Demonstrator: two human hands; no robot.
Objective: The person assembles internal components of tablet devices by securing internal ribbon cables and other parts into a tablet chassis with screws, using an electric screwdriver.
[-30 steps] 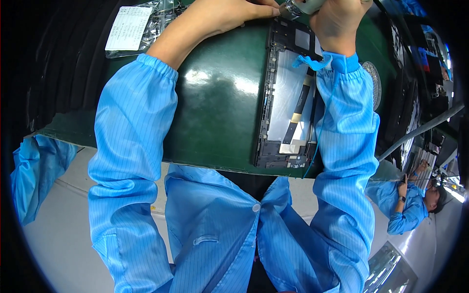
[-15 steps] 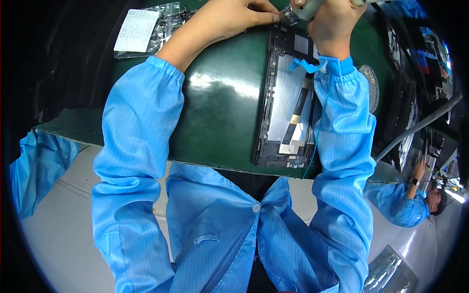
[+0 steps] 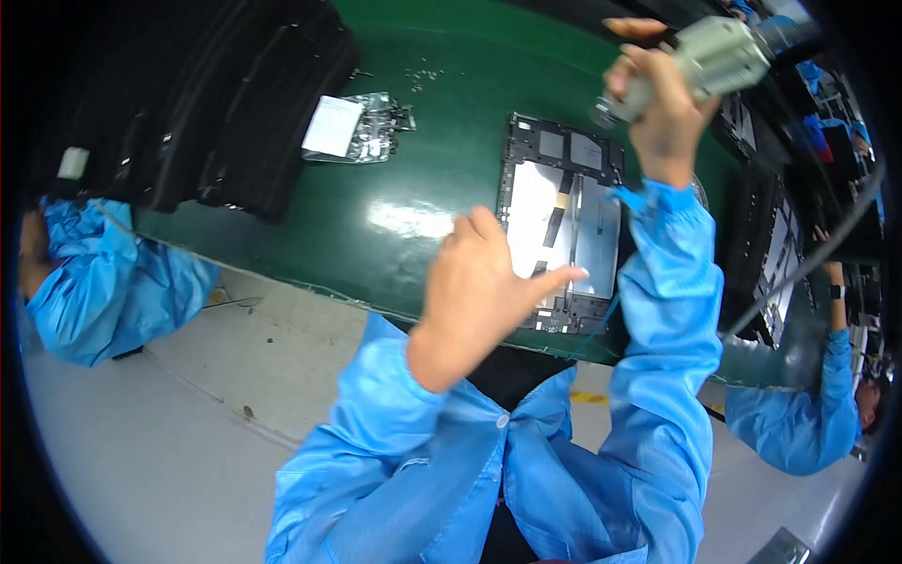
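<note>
On the green tabletop (image 3: 451, 155), near the front edge, lay the flat device chassis (image 3: 596, 226)! A pale electric screwdriver (image 3: 719, 58) sat gripped in the right hand (image 3: 669, 108); the left hand (image 3: 474, 282) hung open over the chassis's left side, tiny pieces (image 3: 425, 75) beyond.

Grey cable (image 3: 819, 256) — black trays (image 3: 211, 103), perhaps

Panel (image 3: 581, 226) is lying flat on the green bench (image 3: 423, 174), black frame around silvery plates, with a dark strip inside. Left hand (image 3: 477, 287) overlaps one edge, can't tell if touching. Pale green driver (image 3: 719, 58) sits tilted in the right hand (image 3: 669, 103), kinda blurry.
</note>
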